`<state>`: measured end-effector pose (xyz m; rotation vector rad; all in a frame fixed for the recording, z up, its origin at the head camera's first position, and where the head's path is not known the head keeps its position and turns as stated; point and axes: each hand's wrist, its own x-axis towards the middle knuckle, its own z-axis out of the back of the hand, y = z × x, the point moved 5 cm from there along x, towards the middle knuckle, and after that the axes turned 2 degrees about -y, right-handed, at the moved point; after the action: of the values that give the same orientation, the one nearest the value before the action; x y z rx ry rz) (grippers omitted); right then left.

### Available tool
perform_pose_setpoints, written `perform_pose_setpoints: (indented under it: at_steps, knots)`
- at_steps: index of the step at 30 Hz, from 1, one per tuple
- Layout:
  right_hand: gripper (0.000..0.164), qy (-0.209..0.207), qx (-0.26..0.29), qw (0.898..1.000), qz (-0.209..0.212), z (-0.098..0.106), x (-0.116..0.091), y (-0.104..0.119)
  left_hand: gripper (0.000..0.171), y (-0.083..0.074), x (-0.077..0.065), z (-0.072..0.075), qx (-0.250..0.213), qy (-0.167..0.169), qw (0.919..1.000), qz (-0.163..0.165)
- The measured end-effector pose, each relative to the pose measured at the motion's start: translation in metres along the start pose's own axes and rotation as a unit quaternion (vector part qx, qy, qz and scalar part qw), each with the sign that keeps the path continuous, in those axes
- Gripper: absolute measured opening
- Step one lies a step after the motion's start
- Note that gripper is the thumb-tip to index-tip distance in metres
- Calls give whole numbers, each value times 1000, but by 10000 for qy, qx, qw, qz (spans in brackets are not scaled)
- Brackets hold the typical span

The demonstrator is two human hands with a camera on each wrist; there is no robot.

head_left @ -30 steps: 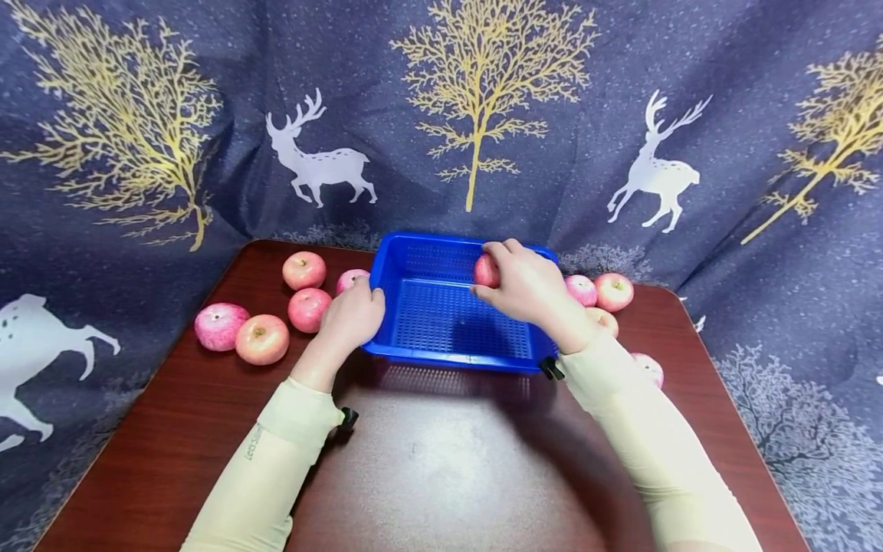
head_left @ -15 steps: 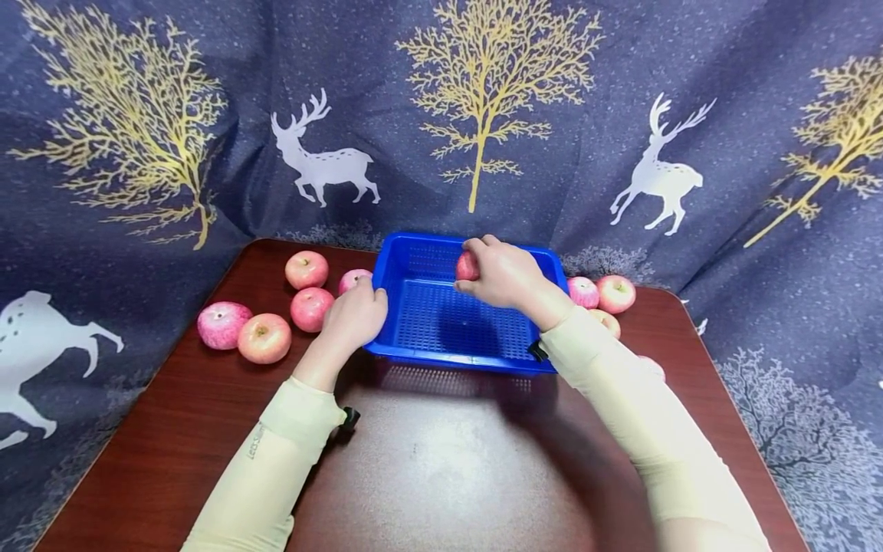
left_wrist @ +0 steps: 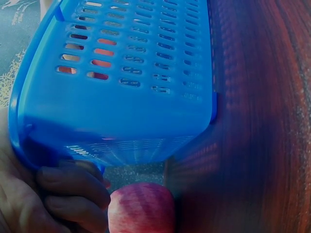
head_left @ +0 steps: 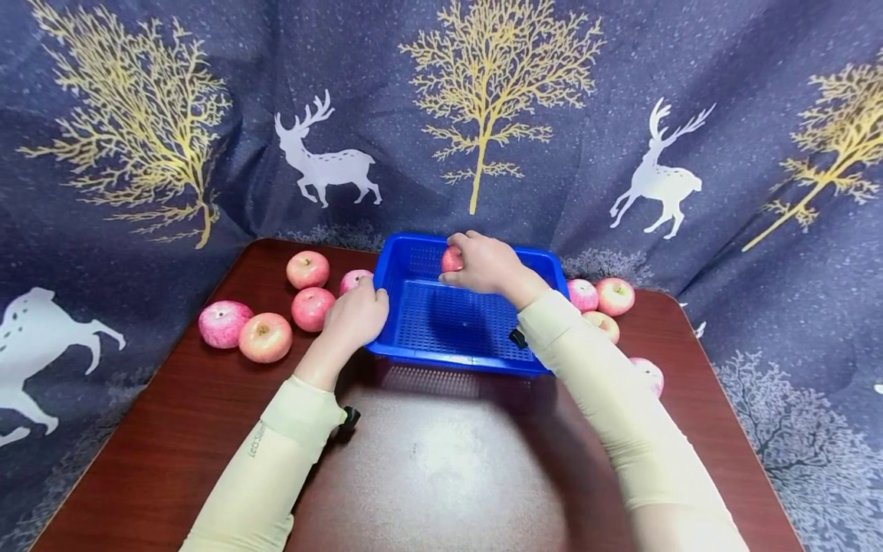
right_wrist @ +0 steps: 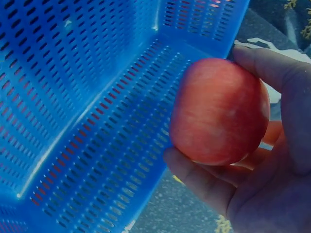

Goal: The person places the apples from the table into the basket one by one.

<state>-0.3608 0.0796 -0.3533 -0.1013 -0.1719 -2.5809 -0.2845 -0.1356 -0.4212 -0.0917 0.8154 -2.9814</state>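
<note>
A blue perforated plastic basket point(head_left: 469, 359) stands at the back middle of the table, with nothing lying inside it. My left hand point(head_left: 356, 313) grips its left rim; in the left wrist view the fingers point(left_wrist: 73, 187) curl at the rim, close to a pink-red apple point(left_wrist: 141, 208). Over the basket, my right hand point(head_left: 488, 264) holds a red apple point(head_left: 451, 259) between thumb and fingers. The right wrist view shows that apple point(right_wrist: 221, 111) above the basket floor point(right_wrist: 112, 131), apart from it.
Several apples lie left of the basket, among them a yellowish-red apple point(head_left: 265, 338) and a pink apple point(head_left: 224, 323). Several more sit to the right, such as one apple point(head_left: 615, 296) near the back edge. A dark patterned curtain point(head_left: 414, 115) hangs behind the brown table point(head_left: 159, 429).
My right hand has moved left over the basket, carrying the apple from its right part toward the middle. The left hand stays on the rim.
</note>
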Motion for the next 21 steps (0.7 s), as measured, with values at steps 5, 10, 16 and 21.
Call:
perform_pose_setpoints:
  at_steps: [5,10,16,21]
  knots:
    - [77,92,6,9997,237,-12,12,2,45,1,0,0,7,9,10000,-21]
    - [76,88,141,9991,383,-18,21,7,46,1,0,1,19,29,10000,-51]
    - [77,178,284,9989,322,-26,29,11,47,1,1,0,47,3,10000,-62]
    - [76,328,314,9989,136,-35,34,13,47,1,2,0,36,39,10000,-18]
